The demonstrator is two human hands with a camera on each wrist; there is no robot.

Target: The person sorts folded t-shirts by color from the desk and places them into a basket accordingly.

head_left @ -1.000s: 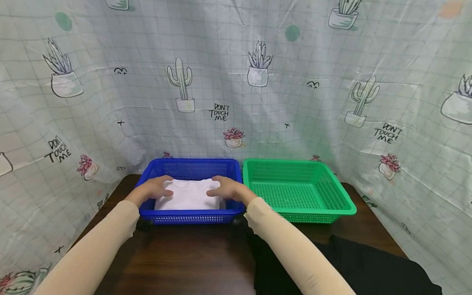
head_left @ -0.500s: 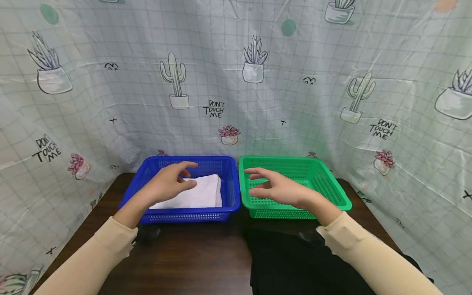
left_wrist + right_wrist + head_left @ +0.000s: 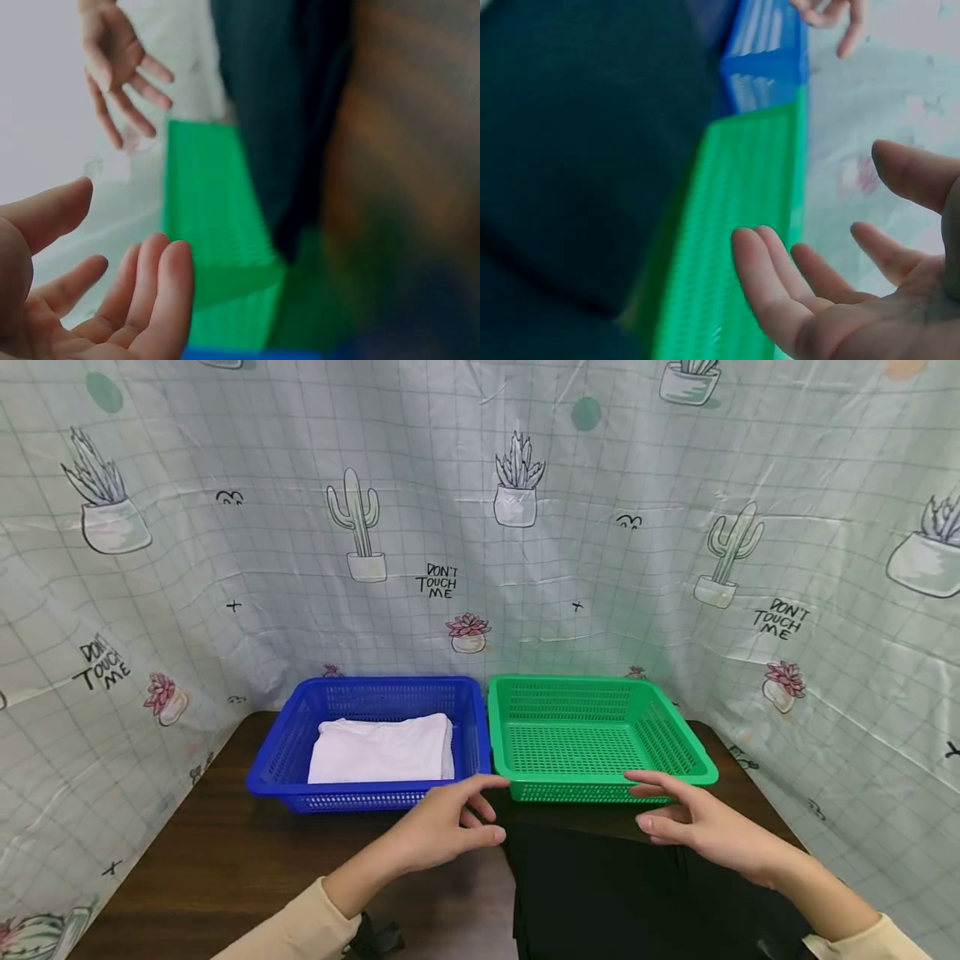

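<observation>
A folded white cloth (image 3: 382, 750) lies inside the blue basket (image 3: 367, 799) at the back left of the table. My left hand (image 3: 442, 831) hovers in front of that basket, near the left edge of a black cloth (image 3: 600, 893), fingers relaxed and holding nothing. Above the black cloth and in front of the green basket (image 3: 570, 792) is my right hand (image 3: 705, 827), also holding nothing, with its fingers loosely spread. In the left wrist view the left hand's fingers (image 3: 161, 292) are parted, and the right wrist view likewise shows parted fingers (image 3: 769, 277).
The two baskets stand side by side on the dark brown table (image 3: 225, 877). A patterned curtain (image 3: 480, 527) printed with cacti hangs behind and on both sides. The black cloth covers the table's front right.
Both hands have left the white cloth in the blue basket. They have moved right and toward me, to the black cloth. The white cloth stays in the blue basket.
</observation>
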